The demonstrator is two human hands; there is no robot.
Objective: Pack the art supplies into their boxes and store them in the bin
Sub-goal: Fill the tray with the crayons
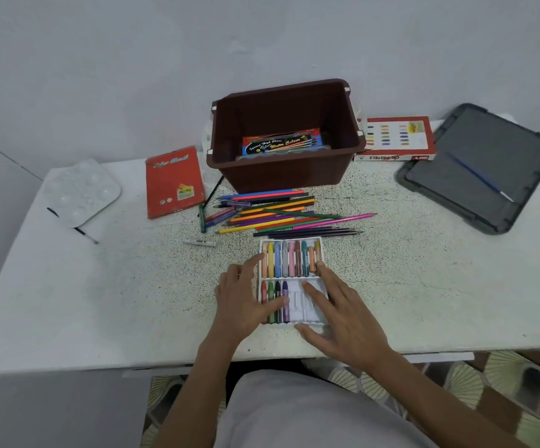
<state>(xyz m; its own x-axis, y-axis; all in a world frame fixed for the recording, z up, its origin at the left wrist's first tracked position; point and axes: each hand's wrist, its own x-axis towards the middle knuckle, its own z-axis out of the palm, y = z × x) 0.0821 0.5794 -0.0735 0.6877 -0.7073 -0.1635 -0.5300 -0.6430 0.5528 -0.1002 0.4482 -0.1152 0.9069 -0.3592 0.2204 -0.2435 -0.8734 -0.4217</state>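
Bracketing the pastel tray [296,300] at near centre of the table [423,286].

Beyond it, the brown bin [217,137]; just right of that, the oil pastels box [398,137], far-right of the tray, whose long axis runs near-to-far. Left hand [243,299] and right hand [343,315] lying flat on its sides, fingers straight, clasping nothing; right probably better placed for the box.

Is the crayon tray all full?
No. The tray has a full top row, but the bottom row's right slots are empty.
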